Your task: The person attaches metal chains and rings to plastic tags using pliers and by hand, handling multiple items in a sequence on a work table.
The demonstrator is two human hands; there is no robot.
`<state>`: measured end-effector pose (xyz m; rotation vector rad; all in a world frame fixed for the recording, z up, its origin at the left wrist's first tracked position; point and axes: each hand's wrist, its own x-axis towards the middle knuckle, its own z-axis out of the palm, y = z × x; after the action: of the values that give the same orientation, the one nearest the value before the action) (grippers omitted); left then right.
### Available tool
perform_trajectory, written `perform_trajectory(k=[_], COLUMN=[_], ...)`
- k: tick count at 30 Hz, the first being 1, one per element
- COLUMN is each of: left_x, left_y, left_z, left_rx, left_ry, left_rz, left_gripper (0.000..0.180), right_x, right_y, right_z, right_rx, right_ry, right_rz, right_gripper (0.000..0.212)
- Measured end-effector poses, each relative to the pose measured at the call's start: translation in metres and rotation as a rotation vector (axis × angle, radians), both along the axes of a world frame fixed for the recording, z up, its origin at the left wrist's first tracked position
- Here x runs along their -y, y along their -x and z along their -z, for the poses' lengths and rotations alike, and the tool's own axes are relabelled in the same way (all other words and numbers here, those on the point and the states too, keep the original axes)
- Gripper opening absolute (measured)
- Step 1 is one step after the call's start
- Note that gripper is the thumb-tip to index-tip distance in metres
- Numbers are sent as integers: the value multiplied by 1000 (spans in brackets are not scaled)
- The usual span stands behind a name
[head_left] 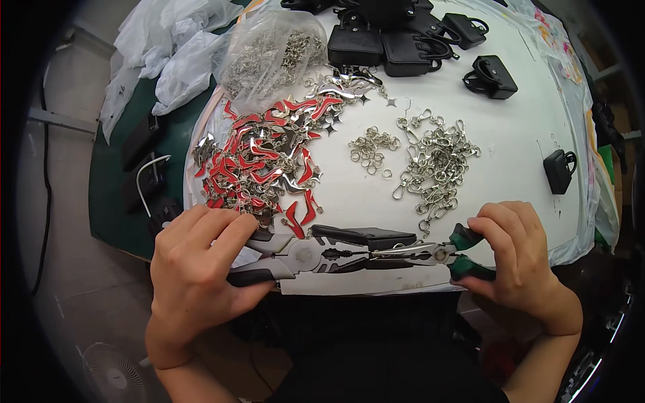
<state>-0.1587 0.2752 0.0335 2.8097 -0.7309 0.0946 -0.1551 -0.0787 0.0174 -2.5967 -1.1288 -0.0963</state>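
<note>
My left hand (195, 265) is closed round the grey-and-black handles of a large pair of pliers (308, 256). Closed on the green handles of a smaller pair of pliers (442, 254) is my right hand (519, 252). The two tools point at each other over the table's front edge, their jaw tips meeting or nearly so. A thin silver piece (396, 251) shows at the smaller jaws; its exact kind cannot be made out. Just behind the jaws lies a small black bag (376, 236), partly hidden by the tools.
Red-and-silver high-heel charms (259, 158) are heaped at left, below a clear bag of metal parts (275, 60). Loose rings (371, 149) and silver swivel clasps (440, 164) lie mid-table. Small black handbags (355, 46) crowd the back; another (559, 171) lies far right.
</note>
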Motion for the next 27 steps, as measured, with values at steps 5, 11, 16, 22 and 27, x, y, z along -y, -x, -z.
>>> perform_trajectory(k=[5,11,16,22,27], left_x=[-8,-9,-4,0,6], left_y=[3,8,11,12,14], left_z=[5,11,8,0,-7], left_rx=[13,206,263,233,202], left_ry=[37,20,-10,-20,-18], left_rz=[20,66,57,48,26], left_gripper=[59,62,65,62,59], right_x=[-4,-4,0,3,1], right_y=[0,1,4,4,6], right_z=[-4,-3,-3,-9,-16], right_rx=[-48,-269,-326,-240,-100], right_ry=[-17,-141,-162,-117,-15], right_rz=[-16,-5,14,-5,-5], right_gripper=[66,61,60,66,68])
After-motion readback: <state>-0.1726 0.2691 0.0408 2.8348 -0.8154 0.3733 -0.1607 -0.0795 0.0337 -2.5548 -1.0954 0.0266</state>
